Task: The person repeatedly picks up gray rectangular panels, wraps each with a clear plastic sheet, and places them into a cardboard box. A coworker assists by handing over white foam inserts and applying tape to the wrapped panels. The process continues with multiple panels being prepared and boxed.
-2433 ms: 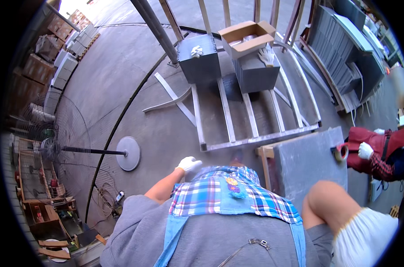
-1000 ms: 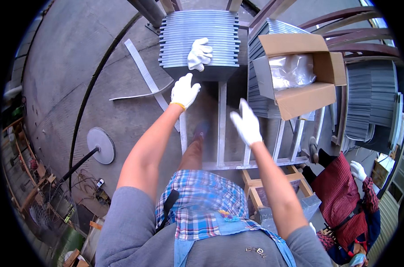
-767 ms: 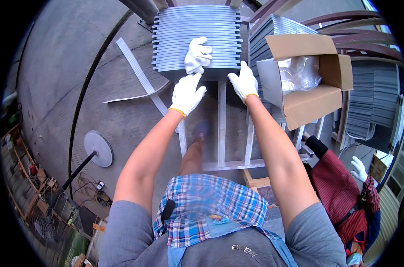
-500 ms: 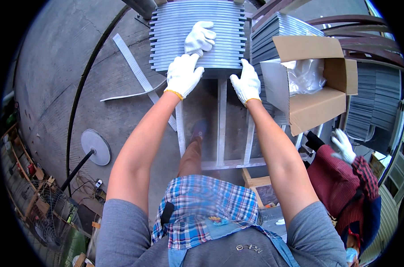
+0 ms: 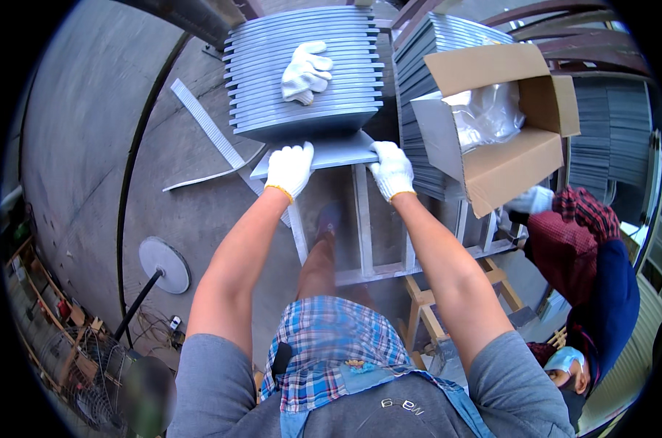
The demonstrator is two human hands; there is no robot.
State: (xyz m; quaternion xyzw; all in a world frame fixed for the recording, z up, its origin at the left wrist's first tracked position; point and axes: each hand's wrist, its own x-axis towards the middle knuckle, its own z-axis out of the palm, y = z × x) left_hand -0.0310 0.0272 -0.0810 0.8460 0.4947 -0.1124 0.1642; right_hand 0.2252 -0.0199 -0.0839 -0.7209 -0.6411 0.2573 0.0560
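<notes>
A flat grey panel (image 5: 338, 152) is held between my two gloved hands, just on the near side of a tall stack of grey panels (image 5: 258, 77). My left hand (image 5: 290, 171), in a white knit glove, grips its near left edge. At the right end, my right hand (image 5: 390, 170) closes on the corner. The panel is tilted and its far part lies against the front of the stack. An off-white work glove (image 5: 307, 73) rests on top of the stack.
To the right, an opened cardboard box (image 5: 517, 168) with clear plastic bags sits by another panel stack (image 5: 415, 87). A co-worker's checked sleeve (image 5: 590, 212) is at the right. A metal frame (image 5: 364, 219) stands below; white strips (image 5: 207, 120) lie on the floor.
Both hands have drawn back toward me from the stack's near edge, bringing a panel off it. The co-worker's gloved hand has moved left toward the box.
</notes>
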